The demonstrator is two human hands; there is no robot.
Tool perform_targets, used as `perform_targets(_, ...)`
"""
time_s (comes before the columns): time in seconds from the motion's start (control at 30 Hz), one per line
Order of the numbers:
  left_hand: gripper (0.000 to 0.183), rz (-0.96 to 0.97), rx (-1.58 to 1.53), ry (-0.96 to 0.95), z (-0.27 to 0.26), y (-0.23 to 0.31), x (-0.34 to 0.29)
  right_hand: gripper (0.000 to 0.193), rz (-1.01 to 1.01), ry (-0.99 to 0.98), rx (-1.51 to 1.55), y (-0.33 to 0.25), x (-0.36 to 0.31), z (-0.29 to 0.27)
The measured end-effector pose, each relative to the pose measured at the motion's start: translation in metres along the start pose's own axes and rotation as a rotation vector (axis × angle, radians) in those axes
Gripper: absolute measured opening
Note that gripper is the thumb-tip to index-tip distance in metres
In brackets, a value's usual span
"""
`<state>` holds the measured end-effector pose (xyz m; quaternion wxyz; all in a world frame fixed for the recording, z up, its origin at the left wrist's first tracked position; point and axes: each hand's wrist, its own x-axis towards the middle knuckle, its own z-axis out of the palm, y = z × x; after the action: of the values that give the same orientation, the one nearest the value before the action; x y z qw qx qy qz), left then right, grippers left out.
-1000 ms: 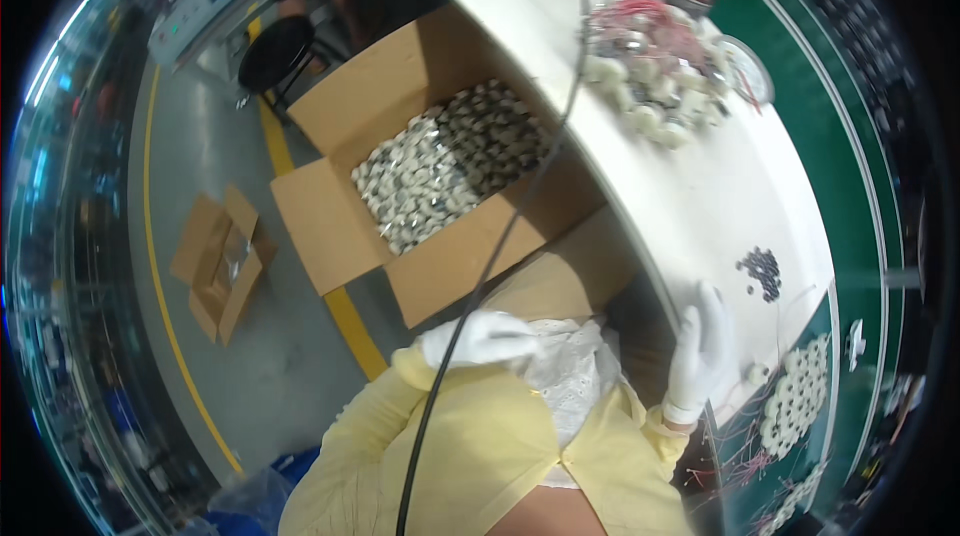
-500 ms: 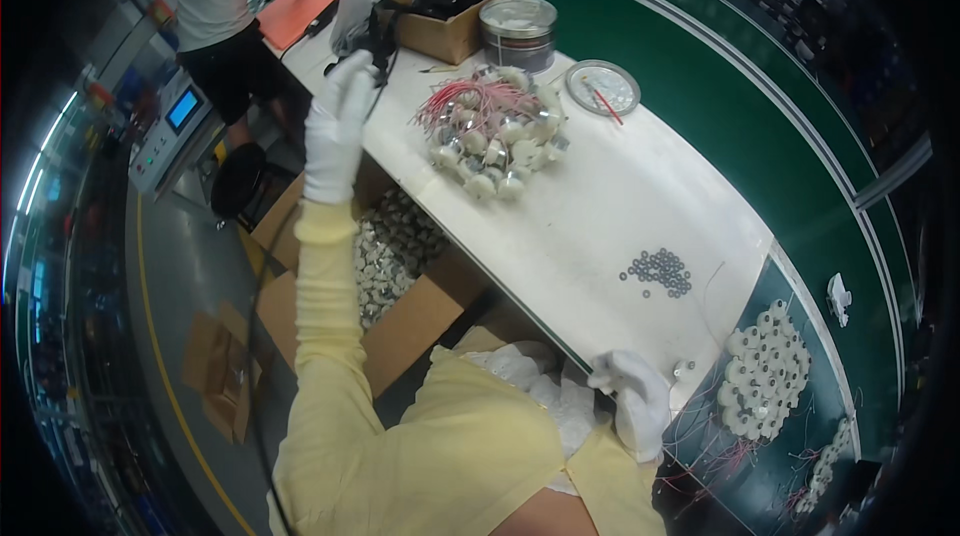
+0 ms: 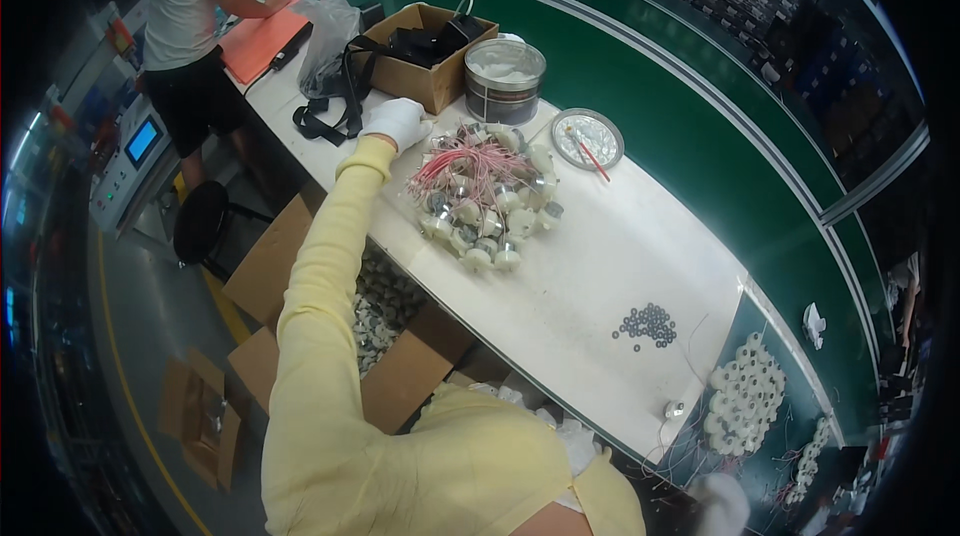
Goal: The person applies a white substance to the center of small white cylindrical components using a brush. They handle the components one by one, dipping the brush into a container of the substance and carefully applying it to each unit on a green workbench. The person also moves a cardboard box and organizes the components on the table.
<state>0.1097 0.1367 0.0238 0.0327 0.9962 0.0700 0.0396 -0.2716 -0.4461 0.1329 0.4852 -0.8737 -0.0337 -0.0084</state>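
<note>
My left hand [image 3: 397,123], in a white glove, reaches to the table in front of the cardboard box, beside a pile of small round white-and-metal motors [image 3: 490,221] with red wires. Its fingers are bent together at the tabletop; what they hold, if anything, is hidden. My right hand [image 3: 722,504], also white-gloved, is low at the lower edge, smeared by motion, by the dark green mat with a cluster of motors [image 3: 745,396] on it. Close to it, a single small motor [image 3: 674,408] stands at the table corner. Small dark rings [image 3: 648,324] lie on the table.
Behind my left hand stand an open cardboard box [image 3: 445,86] with black items, a round tin [image 3: 505,86] and a lid [image 3: 588,141] with a red stick. Below the table edge, an open carton [image 3: 405,376] holds many motors. Another person [image 3: 190,26] works at far left.
My left hand has come down from the raised position to the tabletop beside the motor pile. My right hand has moved right and down from the table's near edge. The view has shifted.
</note>
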Motion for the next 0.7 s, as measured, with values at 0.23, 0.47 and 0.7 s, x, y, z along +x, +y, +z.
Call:
perform_targets(0.23,0.030,-0.113,-0.048,0.147,0.021,0.013,0.012,0.036,-0.411,-0.512,-0.485,-0.102,0.130,-0.019)
perform_targets(0.47,0.016,0.375,-0.878,0.721,-0.083,0.061,-0.080,0.049,-0.345,-0.675,0.041,-0.162,0.301,0.119)
perform_targets(0.7,0.013,0.741,-0.066,1.117,-0.148,0.125,-0.064,0.047,-0.157,-0.758,0.690,-0.165,0.400,0.223)
